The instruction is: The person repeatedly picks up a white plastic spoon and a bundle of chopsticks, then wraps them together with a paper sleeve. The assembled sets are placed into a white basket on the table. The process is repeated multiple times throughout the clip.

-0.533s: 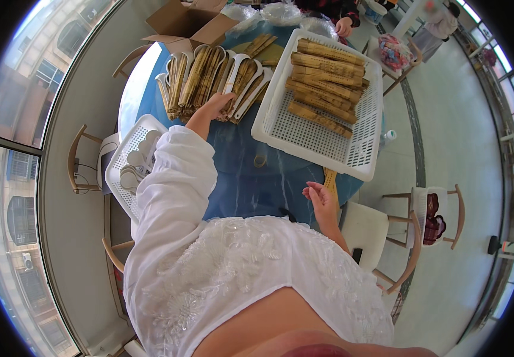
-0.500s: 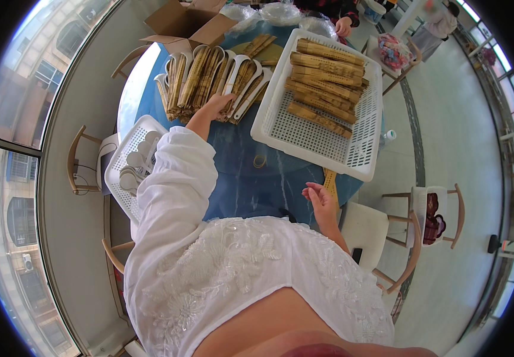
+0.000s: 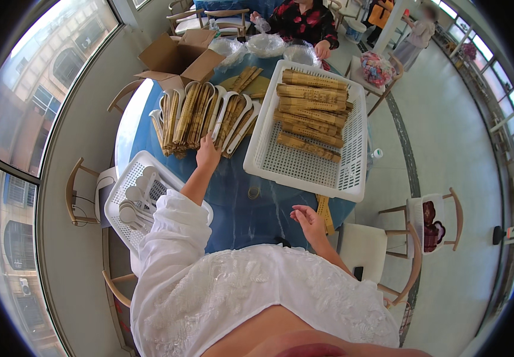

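My left hand (image 3: 208, 153) is at the near end of a packed row of flat tan-brown printed strips (image 3: 192, 116) and long white spoons (image 3: 220, 116). Its fingers are drawn together against a spoon handle's end and the strip ends; what they hold is partly hidden. Over the near right of the blue table, my right hand (image 3: 311, 225) hovers with loosely bent fingers apart and nothing in them. A thin tan ring (image 3: 254, 192) lies on the table between my hands. Beside my right hand, a yellow strip (image 3: 326, 215) sticks out from under a basket.
A white basket (image 3: 352, 178) with several brown strips stands on the right, another white basket (image 3: 127, 231) with white spoons on the left. Behind are an open carton (image 3: 176, 59) and plastic-wrapped bowls (image 3: 266, 44). A person's hand (image 3: 323, 49) is across the table. A chair (image 3: 361, 250) stands right.
The whole view has tilted, so the table appears lower. My left hand has drawn back from the top of the row to its near end. My right hand stays beside the yellow strip.
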A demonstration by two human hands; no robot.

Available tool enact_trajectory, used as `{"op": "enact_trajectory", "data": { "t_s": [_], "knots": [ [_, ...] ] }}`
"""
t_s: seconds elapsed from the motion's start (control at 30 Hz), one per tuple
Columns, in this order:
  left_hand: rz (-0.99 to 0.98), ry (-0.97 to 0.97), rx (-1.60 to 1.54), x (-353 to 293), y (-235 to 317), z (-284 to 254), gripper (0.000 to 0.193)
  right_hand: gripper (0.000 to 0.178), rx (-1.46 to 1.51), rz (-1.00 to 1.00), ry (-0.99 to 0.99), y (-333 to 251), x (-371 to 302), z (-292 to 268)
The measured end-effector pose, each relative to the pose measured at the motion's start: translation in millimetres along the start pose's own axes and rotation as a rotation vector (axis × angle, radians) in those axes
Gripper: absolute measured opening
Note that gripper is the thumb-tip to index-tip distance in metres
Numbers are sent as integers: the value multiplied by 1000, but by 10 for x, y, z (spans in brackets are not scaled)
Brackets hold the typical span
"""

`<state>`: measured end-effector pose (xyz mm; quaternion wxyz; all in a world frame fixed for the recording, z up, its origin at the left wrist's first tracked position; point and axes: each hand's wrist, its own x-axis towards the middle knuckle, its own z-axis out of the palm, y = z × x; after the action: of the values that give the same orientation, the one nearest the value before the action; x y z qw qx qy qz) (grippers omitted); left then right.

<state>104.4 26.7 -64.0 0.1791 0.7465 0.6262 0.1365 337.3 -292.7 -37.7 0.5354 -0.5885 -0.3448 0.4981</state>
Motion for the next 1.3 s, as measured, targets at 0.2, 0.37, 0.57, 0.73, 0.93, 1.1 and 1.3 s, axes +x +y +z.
{"op": "enact_trajectory", "data": {
  "t_s": [0.2,0.37,0.57,0.73,0.93,1.1,1.3],
  "knots": [
    [177,373,-80,-518,-106,-231,57,20,-20,-54,-12,4,-50,-15],
    [35,601,100,-1088,-921,-406,44,21,15,-58,-42,-5,-103,14],
    [-482,235,428,-1925,-2002,-191,60,21,-6,-58,-92,-106,-197,159],
    [-670,-36,225,-2214,-2164,-35,58,22,-44,-43,-121,-123,-278,298],
    [-637,123,262,-2186,-2180,-49,50,21,-95,-32,-104,-134,-377,454],
    [-711,132,224,-2118,-2486,-17,53,21,-71,-25,-115,-109,-425,524],
    [-652,136,80,-2071,-2531,-6,56,22,-106,-95,-82,-302,-203,449]
  ]
}}
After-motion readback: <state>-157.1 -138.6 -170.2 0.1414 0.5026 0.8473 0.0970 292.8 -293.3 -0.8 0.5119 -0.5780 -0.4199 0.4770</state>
